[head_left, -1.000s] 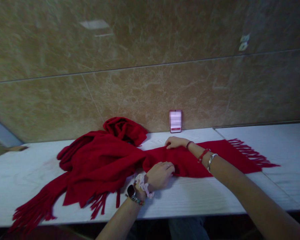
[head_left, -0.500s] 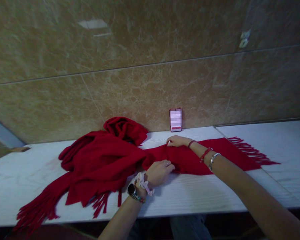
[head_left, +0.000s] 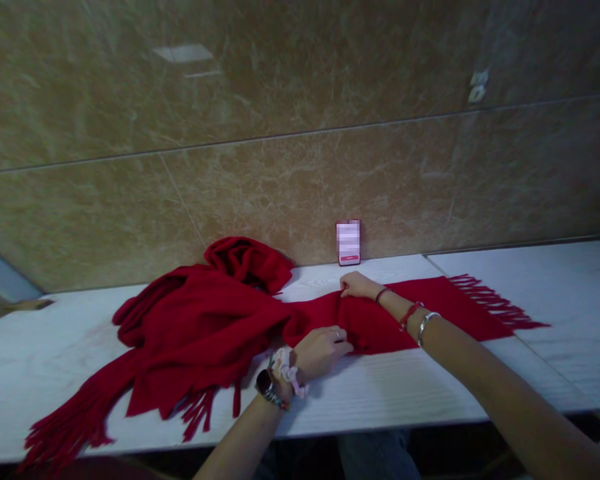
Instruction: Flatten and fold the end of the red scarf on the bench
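A long red fringed scarf point(head_left: 215, 327) lies on the white table point(head_left: 405, 387). Its left part is bunched in a heap, its right part is spread flat with fringe at the far right. My left hand point(head_left: 323, 350) pinches the scarf's near edge at the middle, fingers closed on the cloth. My right hand point(head_left: 357, 285) grips the far edge opposite, fingers curled on the fabric. A small ridge of cloth stands between the two hands.
A phone point(head_left: 349, 243) leans upright against the brown marble wall point(head_left: 280, 147) just behind my right hand. A second white tabletop point(head_left: 545, 273) adjoins at the right. Scarf fringe point(head_left: 65, 427) hangs over the table's front edge at the left.
Both hands have closed on the scarf's edges and drawn the cloth slightly, raising a small fold between them. The view shifted a little.
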Available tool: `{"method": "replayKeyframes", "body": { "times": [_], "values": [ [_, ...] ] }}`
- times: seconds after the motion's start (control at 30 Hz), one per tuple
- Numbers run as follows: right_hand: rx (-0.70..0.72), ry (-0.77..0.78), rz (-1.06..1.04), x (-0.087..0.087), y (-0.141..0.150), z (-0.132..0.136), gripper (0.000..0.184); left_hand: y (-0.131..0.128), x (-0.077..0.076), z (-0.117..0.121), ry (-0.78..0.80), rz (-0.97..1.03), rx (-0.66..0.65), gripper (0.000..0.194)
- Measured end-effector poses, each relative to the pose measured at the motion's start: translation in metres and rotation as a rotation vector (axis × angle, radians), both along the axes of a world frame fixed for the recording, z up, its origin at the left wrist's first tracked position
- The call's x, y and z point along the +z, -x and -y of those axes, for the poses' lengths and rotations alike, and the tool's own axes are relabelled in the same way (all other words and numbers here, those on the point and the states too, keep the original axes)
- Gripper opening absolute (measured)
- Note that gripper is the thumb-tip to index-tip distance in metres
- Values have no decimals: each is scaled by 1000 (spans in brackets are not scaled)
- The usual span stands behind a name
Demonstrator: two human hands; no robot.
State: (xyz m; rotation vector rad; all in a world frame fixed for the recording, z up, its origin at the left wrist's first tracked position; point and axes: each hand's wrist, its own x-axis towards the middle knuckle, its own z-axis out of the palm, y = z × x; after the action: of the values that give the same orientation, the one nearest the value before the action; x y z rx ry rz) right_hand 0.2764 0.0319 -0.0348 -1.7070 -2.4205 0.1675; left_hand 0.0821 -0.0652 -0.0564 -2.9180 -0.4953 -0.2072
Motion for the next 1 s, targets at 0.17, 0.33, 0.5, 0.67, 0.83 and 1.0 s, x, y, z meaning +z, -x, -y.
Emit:
{"method": "replayKeyframes", "body": {
  "times": [0.17, 0.33, 0.5, 0.67, 0.83, 1.0],
  "values": [
    [1, -85, -68, -15, -11, 11, 31, 4, 0, -2, 137, 109, 9, 17],
    [5, -271, -116, -40, -30, 51, 49, 5, 1, -2, 156, 90, 42, 19],
    [68, -156, -60, -46, -36, 83, 48, 7, 8, -1, 191, 105, 74, 23],
    [55, -111, -48, -39, -34, 85, 48, -10, 18, -15, 192, 122, 234, 27],
    [62, -90, 14, -38, -35, 83, 49, -47, 20, -37, 196, -44, 464, 38],
    [16, -41, 60, -34, -37, 85, 53, -54, 7, -38, 398, -159, 663, 84]
  ]
}}
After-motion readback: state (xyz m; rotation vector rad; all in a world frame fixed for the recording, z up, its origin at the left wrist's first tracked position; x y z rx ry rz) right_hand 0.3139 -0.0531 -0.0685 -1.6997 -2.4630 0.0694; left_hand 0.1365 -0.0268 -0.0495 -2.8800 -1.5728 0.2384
